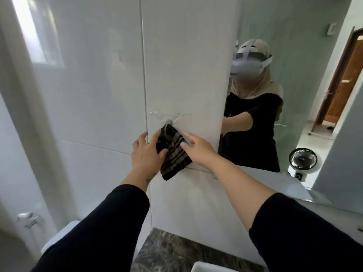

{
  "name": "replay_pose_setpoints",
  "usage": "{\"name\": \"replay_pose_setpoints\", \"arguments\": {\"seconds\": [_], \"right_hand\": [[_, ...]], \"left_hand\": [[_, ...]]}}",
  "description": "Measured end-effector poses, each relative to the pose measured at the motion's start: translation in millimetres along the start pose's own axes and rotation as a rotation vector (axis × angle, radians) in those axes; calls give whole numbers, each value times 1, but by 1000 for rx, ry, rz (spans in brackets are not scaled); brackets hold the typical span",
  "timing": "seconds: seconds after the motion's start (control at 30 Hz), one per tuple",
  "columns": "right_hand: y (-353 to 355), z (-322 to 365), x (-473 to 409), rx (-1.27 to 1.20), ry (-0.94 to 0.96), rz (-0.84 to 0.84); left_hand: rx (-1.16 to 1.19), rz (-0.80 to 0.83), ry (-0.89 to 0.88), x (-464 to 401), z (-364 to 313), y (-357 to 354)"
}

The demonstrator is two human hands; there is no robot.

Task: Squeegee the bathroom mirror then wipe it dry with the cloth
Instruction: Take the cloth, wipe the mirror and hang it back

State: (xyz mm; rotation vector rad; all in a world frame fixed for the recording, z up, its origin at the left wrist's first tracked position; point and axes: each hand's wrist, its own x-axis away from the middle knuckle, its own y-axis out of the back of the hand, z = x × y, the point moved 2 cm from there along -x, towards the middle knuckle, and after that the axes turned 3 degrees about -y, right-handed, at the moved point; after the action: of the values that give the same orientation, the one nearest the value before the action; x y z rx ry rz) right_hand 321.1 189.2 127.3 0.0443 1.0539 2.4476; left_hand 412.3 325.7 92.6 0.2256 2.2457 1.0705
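A dark cloth with pale stripes hangs from a small hook on the white tiled wall, just left of the bathroom mirror. My left hand grips the cloth's left edge, thumb across the front and fingers along its side. My right hand is at the cloth's right edge with fingers spread, touching the fabric but not closed on it. No squeegee is in view. The mirror reflects me reaching forward.
Below my arms lies a dark marble counter with the corner of a white basin. A white toilet tank and a metal wall fitting are at the lower left. The mirror reflects a small fan and a wooden door.
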Motion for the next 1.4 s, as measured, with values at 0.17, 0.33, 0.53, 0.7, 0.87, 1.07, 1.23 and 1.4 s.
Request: {"name": "replay_pose_setpoints", "arguments": {"seconds": [0.17, 0.33, 0.53, 0.7, 0.87, 1.07, 1.23, 1.4], "right_hand": [[-32, 0, -32, -123, -3, -10], [-43, -2, -35, -260, -5, 0], [-3, 16, -19, -336, 181, -101], [62, 37, 2, -271, 362, -277], [131, 49, 26, -415, 465, -638], [199, 53, 46, -553, 359, -859], [264, 79, 52, -210, 400, -1082], [312, 135, 24, 170, 502, -1298]], "left_hand": [[209, 28, 53, -12, 5, -18], [427, -79, 50, -10, -2, -23], [705, -155, -4, -10, -36, 19], [943, -117, -197, -14, -95, 57], [913, 5, -429, -17, -169, 80], [748, -4, -568, -34, -234, 111], [433, -147, -525, -65, -250, 106], [142, -205, -529, -95, -266, 97]]}}
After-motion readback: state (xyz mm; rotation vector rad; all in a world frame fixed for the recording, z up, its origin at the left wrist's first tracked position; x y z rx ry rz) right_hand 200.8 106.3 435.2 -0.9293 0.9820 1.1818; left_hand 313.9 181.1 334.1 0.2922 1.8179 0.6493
